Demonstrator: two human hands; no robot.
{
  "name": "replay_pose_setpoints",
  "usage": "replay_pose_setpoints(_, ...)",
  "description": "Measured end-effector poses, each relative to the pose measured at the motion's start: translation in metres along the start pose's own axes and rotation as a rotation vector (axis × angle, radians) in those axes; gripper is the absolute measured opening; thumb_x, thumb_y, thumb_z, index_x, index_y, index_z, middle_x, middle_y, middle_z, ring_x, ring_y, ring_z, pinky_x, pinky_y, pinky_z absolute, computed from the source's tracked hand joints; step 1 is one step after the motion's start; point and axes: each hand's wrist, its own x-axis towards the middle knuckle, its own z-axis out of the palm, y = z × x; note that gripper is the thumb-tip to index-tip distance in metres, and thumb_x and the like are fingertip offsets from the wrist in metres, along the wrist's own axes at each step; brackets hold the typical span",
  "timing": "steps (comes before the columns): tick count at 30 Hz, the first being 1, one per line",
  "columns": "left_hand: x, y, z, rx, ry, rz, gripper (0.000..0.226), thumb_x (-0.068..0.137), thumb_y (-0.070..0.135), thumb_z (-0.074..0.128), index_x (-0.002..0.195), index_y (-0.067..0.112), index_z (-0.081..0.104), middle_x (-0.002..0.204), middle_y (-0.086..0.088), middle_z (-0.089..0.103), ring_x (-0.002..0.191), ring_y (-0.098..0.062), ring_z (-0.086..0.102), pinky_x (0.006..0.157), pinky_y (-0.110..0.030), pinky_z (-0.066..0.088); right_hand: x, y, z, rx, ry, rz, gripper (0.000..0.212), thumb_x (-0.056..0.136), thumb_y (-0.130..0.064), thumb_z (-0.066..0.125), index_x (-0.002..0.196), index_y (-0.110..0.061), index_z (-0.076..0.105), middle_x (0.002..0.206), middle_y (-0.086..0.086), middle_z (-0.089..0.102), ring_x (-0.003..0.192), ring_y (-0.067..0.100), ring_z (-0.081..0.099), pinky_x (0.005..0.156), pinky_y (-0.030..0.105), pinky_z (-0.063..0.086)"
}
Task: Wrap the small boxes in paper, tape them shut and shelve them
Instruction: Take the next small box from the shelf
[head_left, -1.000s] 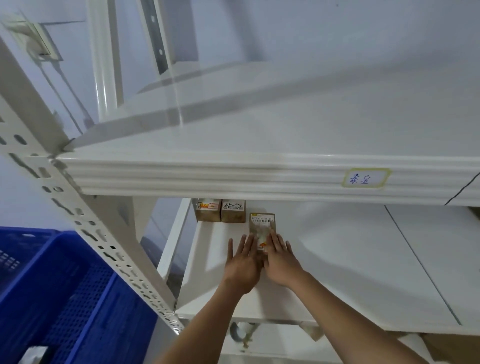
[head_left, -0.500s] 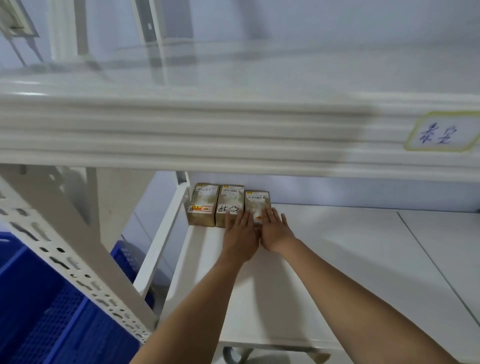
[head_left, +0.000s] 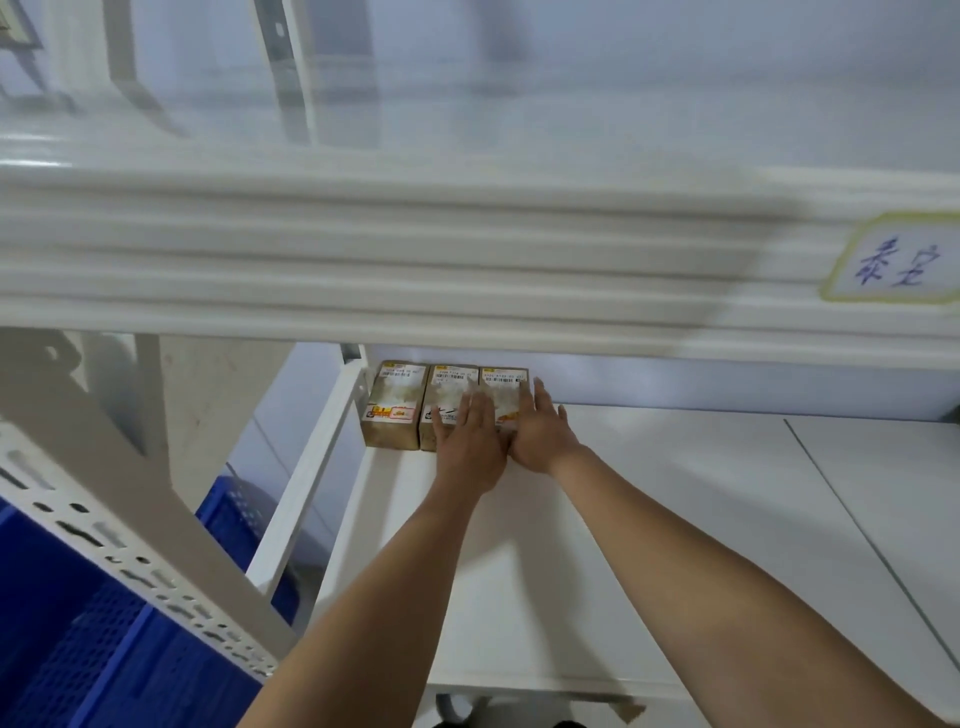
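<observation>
Three small brown paper-wrapped boxes stand in a row at the back left corner of the white lower shelf board (head_left: 675, 519), side by side and touching, each with a white barcode label on its top face. Left wrapped box (head_left: 393, 405) sits nearest the white shelf upright; middle wrapped box (head_left: 448, 395) is next; right wrapped box (head_left: 503, 389) closes the row.

Left hand (head_left: 470, 441): grip spread flat, fingers straight and held together, lying over the front of the middle box and reaching toward the seam with the right box. Fingertips slightly blurred. Right hand (head_left: 540, 431): grip likewise flat and spread, fingers straight, resting against the right box, index fingertip up near its barcode label. The two hands lie touching along their inner edges. Neither curls round anything. Both bare forearms stretch in from below, over the shelf board.

Above, the ribbed front edge of the white upper shelf (head_left: 415, 260) crosses the whole view, blurred. A yellow-bordered label with blue handwriting (head_left: 893, 260) is stuck on it at the right.

Lower left: a perforated white metal shelf post (head_left: 130, 561) runs diagonally, and behind it a blue plastic mesh crate (head_left: 104, 665).
</observation>
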Motion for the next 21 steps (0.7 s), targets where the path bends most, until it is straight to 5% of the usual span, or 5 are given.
replay_pose_setpoints(4,-0.025,0.023,-0.010,0.029,-0.042,0.044,0.057,0.103,0.031,0.030,0.158,0.018,0.022,0.165,-0.002,0.018,0.154,-0.024,0.006,0.118,-0.062,0.000,-0.040,0.001,-0.007,0.026,-0.011,0.079,0.064,0.098,-0.016,0.043,0.157,-0.009,0.020,0.163,0.013,0.023,0.153,0.027,0.013,0.126,0.046,0.006)
replay_pose_setpoints(8,-0.061,0.066,-0.027,-0.213,-0.153,0.067,0.050,0.103,0.037,0.026,0.144,0.022,0.050,0.155,-0.008,0.042,0.146,-0.028,0.032,0.119,-0.049,0.016,-0.095,0.029,-0.024,0.228,0.186,0.169,0.016,0.091,-0.024,0.049,0.099,-0.028,0.062,0.106,0.000,0.066,0.108,0.023,0.060,0.099,0.049,0.050)
replay_pose_setpoints(12,-0.082,0.126,-0.033,-0.313,0.055,0.253,0.050,0.092,0.036,0.052,0.136,0.013,0.060,0.137,-0.013,0.061,0.129,-0.034,0.056,0.105,-0.055,0.041,-0.142,0.073,-0.049,0.105,0.054,0.316,0.043,0.098,-0.024,0.042,0.138,-0.011,0.053,0.143,0.010,0.049,0.138,0.030,0.042,0.118,0.051,0.030)
replay_pose_setpoints(16,-0.096,0.198,-0.023,-0.168,-0.288,0.292,0.061,0.106,0.045,0.018,0.159,0.015,0.017,0.166,-0.001,0.017,0.154,-0.019,0.010,0.120,-0.058,-0.001,-0.194,0.131,-0.064,-0.016,0.107,0.457,0.064,0.106,-0.027,0.036,0.159,-0.007,0.007,0.167,0.012,0.008,0.155,0.024,0.005,0.125,0.047,0.000)
replay_pose_setpoints(21,-0.129,0.292,-0.010,-0.065,-0.341,0.428,0.057,0.108,0.037,0.017,0.160,0.012,0.013,0.167,-0.002,0.012,0.155,-0.020,0.004,0.122,-0.058,-0.003,-0.278,0.202,-0.094,-0.079,0.191,0.553,0.061,0.108,-0.030,0.030,0.159,-0.007,0.005,0.167,0.013,0.004,0.155,0.024,0.005,0.124,0.047,0.002)
